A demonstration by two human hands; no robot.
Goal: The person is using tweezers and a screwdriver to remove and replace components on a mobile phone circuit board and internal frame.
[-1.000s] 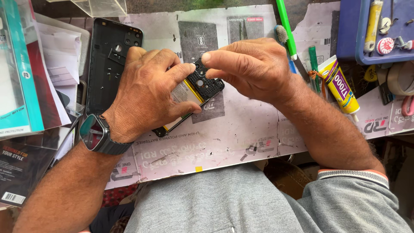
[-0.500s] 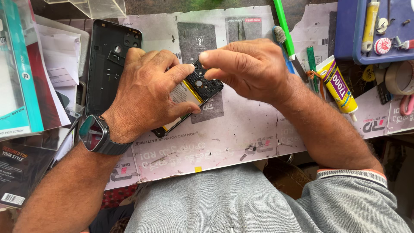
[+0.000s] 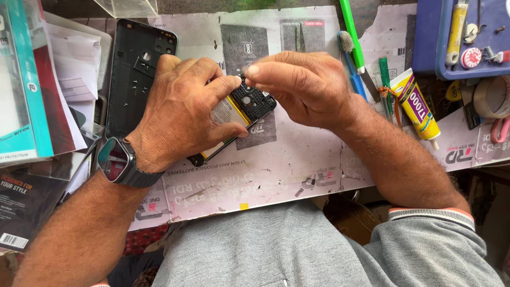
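Note:
My left hand [image 3: 183, 109] grips an opened phone [image 3: 241, 111] that lies back-up on the work mat, its yellow-edged battery and black inner frame showing. My right hand [image 3: 300, 85] is over the phone's top end, thumb and forefinger pinched together at the upper corner of the frame, touching the left forefinger. Whether something tiny sits between the pinched fingers cannot be made out. A dark watch [image 3: 119, 162] is on my left wrist. The phone's removed black back cover [image 3: 139, 69] lies just left of my left hand.
A worn printed mat [image 3: 276, 170] covers the bench. Right of my hands lie a toothbrush [image 3: 351, 72], a green tool [image 3: 350, 32], a yellow glue tube [image 3: 417, 106] and a blue parts tray [image 3: 427, 37]. Boxes and papers [image 3: 37, 85] are stacked at left.
Both hands stay in nearly the same place; the right fingertips have shifted slightly on the phone's upper corner.

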